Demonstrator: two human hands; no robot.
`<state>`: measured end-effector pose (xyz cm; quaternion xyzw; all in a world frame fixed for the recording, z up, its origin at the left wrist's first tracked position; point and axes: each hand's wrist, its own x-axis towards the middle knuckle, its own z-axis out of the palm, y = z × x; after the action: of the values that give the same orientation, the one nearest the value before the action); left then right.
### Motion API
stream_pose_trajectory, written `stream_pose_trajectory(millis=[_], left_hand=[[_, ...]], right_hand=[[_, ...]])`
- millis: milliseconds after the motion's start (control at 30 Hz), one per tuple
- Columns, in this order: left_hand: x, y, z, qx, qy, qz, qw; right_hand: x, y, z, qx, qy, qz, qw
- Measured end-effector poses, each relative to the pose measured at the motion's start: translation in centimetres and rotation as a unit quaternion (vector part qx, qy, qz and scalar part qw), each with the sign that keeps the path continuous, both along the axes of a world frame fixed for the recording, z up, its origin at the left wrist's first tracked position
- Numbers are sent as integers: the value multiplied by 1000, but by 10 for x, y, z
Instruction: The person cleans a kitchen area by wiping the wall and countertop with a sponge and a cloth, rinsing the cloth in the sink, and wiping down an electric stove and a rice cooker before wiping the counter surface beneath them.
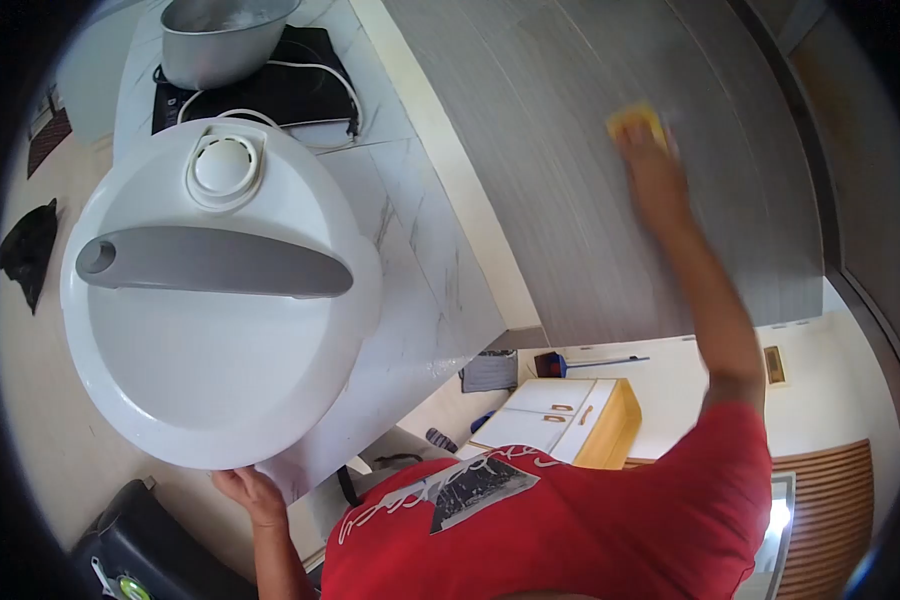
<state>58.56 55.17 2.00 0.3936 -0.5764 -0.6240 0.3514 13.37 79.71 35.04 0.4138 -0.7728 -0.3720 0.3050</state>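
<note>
My right hand (655, 185) is stretched far out and presses a yellow sponge (635, 122) flat against the grey tiled wall (560, 200). Motion blurs the sponge and fingertips. My left hand (254, 497) is low at the counter's edge, just beside the rim of a large white rice cooker (205, 375). Its fingers look apart, their tips partly hidden by the cooker, and nothing shows in them. The cooker's lid is down, with a grey handle (215, 262) across it and a round steam vent (223, 165).
Behind the cooker, a metal pot (225, 45) stands on a black induction hob (310, 85) with a white cord. The marble-patterned counter (410, 220) runs along the wall. A white cabinet with wooden sides (610, 425) and a black seat (160, 545) stand on the floor.
</note>
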Motion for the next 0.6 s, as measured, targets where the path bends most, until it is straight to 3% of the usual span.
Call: stream_pose_trajectory(millis=[100,133,200,233,267,300,400,433,467,567,600], left_hand=[[-14,26,-10,17,14,14,1000],[-21,29,-14,32,15,55,998],[-22,32,-19,5,-14,7,1000],[-19,34,-23,-25,-46,-36,998],[-15,35,-29,63,-84,-38,994],[-15,34,-27,62,-86,-34,994],[-10,30,-22,-40,-99,-41,993],[-1,27,-29,-20,-113,-41,992],[9,25,-38,0,-127,-44,991],[36,4,-91,7,-52,-30,998],[43,-3,-92,-125,-148,-52,980]], right_hand=[[115,90,7,26,-47,-127,990],[136,113,7,9,-45,-120,992],[148,115,10,-4,-45,-117,992],[138,107,8,-5,-43,-105,993],[124,88,4,-7,-42,-90,995],[101,64,1,-4,-53,-54,997],[-14,-19,-24,7,-85,59,995],[-66,-47,-41,-103,-145,-3,984],[-94,-84,-44,5,-63,96,993],[-157,-148,-76,12,-44,125,991],[-156,-149,-89,-1,-31,121,992]])
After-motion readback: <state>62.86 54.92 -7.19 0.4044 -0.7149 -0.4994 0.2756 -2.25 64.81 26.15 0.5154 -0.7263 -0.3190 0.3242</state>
